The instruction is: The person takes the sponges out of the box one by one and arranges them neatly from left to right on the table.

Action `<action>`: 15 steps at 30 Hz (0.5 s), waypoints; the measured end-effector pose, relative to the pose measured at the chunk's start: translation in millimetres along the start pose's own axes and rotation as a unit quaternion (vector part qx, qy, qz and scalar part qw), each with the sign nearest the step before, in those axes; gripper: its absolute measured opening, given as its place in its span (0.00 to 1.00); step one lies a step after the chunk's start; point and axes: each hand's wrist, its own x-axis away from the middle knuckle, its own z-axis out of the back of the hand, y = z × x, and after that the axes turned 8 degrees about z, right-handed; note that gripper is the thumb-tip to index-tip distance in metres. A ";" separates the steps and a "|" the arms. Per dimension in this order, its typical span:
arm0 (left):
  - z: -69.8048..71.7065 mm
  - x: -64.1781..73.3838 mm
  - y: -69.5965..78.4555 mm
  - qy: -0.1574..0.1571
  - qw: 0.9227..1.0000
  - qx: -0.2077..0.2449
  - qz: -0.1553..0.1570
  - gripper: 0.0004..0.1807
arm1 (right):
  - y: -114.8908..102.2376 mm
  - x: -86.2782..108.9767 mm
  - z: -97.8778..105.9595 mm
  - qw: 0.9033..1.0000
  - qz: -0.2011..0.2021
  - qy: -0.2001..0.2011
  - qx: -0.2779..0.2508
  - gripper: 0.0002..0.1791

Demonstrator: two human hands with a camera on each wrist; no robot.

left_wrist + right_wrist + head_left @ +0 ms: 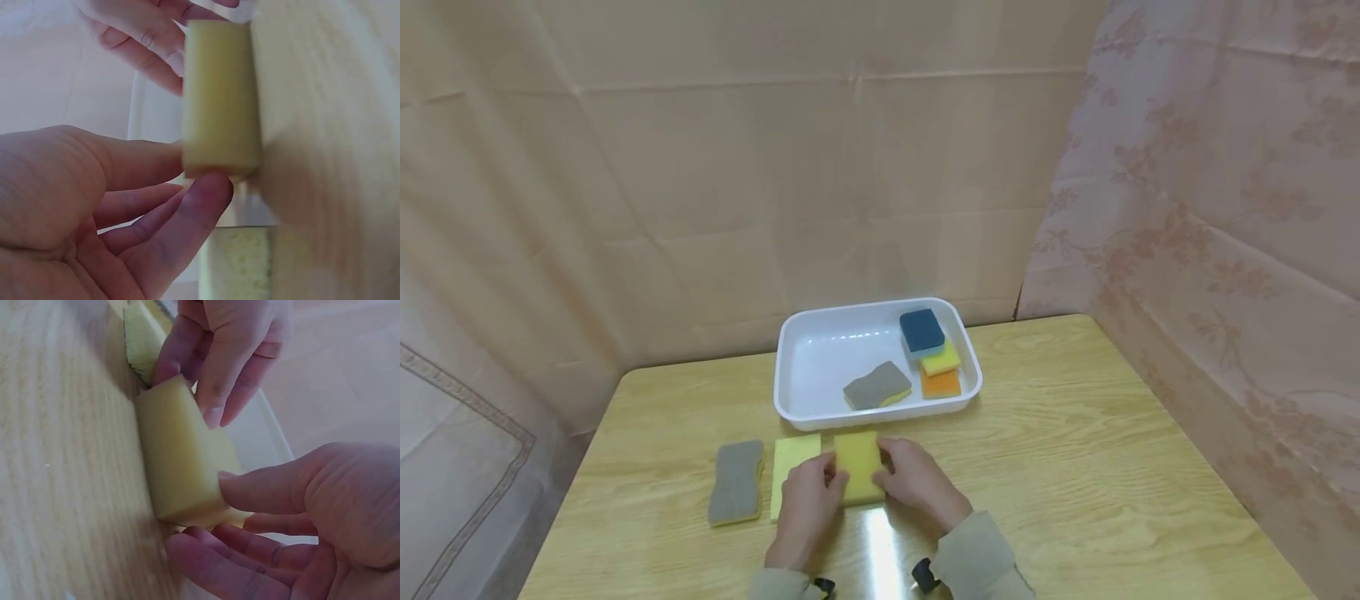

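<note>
Flat on the table lies a thick yellow sponge (pixel 859 468), between my two hands and in front of the tray. My left hand (pixel 807 498) grips its left edge with thumb and fingers. On the opposite edge, my right hand (pixel 919 479) holds it the same way. The left wrist view shows the sponge (pixel 222 97) end-on, with the left thumb and a finger at its near end. In the right wrist view, the right thumb rests on top of the sponge (pixel 172 456). A pale yellow sponge (pixel 792 460) lies partly behind my left hand.
A grey-topped wavy sponge (pixel 737 482) lies at the left. The white tray (pixel 820 419) stands at the back, holding a grey sponge (pixel 877 386), a dark blue one (pixel 922 330), a yellow one (pixel 942 359) and an orange one (pixel 941 384). Curtains hang behind the table.
</note>
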 end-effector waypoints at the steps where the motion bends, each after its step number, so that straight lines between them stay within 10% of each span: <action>1: 2.0 0.8 1.1 0.001 1.000 0.004 -0.001 0.09 | 0.0 0.4 1.2 1.000 0.002 -0.001 -0.004 0.21; 5: 9.8 3.5 5.6 0.009 1.000 0.015 -0.017 0.16 | -1.2 2.5 8.5 1.000 0.006 -0.006 -0.016 0.12; 15: 26.4 0.5 21.2 0.020 0.997 -0.042 -0.059 0.16 | -7.9 5.4 36.7 1.000 0.021 -0.012 -0.016 0.25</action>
